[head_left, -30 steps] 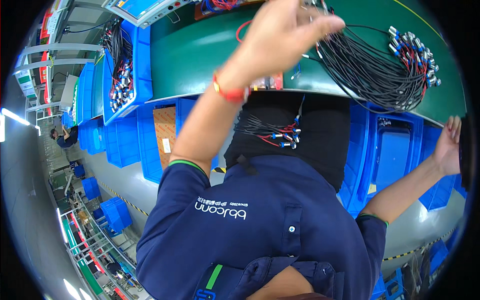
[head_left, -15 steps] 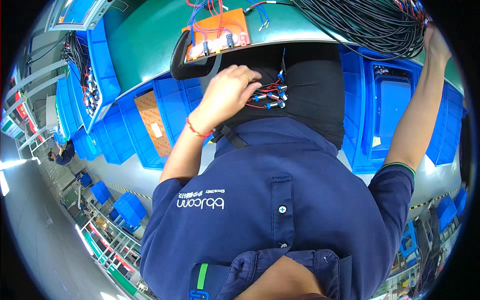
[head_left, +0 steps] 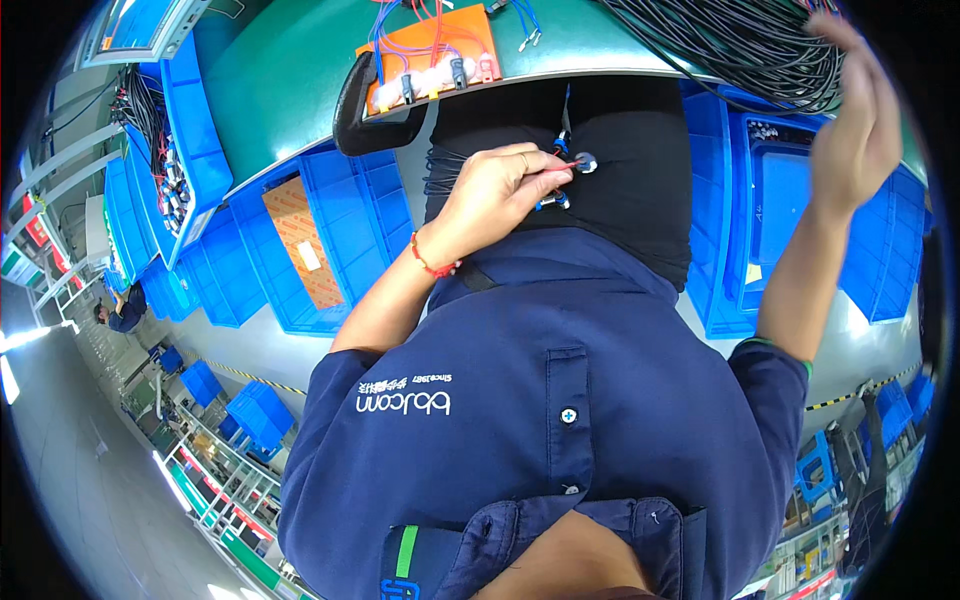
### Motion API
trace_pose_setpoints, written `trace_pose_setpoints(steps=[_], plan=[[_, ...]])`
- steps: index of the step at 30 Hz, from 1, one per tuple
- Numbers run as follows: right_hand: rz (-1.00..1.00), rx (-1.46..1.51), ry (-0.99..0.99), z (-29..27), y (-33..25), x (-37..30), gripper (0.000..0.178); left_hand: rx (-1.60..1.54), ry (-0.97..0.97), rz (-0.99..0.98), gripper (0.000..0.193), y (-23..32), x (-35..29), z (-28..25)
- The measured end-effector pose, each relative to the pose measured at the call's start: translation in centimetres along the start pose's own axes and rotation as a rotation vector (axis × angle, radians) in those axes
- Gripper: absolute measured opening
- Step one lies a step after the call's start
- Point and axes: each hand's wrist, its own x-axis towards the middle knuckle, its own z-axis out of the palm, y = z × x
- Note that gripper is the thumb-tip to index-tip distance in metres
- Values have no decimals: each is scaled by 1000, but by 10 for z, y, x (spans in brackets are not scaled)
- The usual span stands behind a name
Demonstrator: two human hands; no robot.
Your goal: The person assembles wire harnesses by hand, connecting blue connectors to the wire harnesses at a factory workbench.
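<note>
Over my dark trousers, my left hand point(head_left: 510, 190) pinches the thin red wire of a small metal connector point(head_left: 586, 162), whose round face points upward. Other connectors with blue rings point(head_left: 556, 200) lie on my lap just beside the fingers, partly hidden by them. Dark leads point(head_left: 448, 172) trail out from under the left wrist. My right hand point(head_left: 855, 140) is raised at the right, fingers stretched out and slightly blurred, and I see nothing in it. It is close to a thick bundle of black cables point(head_left: 740, 50) on the green table.
At the table edge sits an orange block point(head_left: 480, 35) with small plugs and red and blue wires, next to a black clamp-like part point(head_left: 352, 110). Blue bins point(head_left: 725, 220) stand below the table on both sides. A blue tray point(head_left: 205, 150) at left holds more connectors.
My left hand has moved right across my lap and now grips a connector's red wire. The right hand has come away from the cable bundle, toward me.
</note>
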Motion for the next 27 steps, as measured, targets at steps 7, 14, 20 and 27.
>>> trace_pose_setpoints(steps=[7,14,20,27], plan=[[136,267,-659,46,-58,-98,18,-273,25,121,18,36,3,-18],[922,861,278,-59,18,-96,34,-72,89,102,20,19,0,-47],[794,1195,509,-142,83,-92,23,-140,128,21,18,4,-13,-45],[764,1640,408,-175,107,-105,20,-137,96,57,15,-3,-12,-40]])
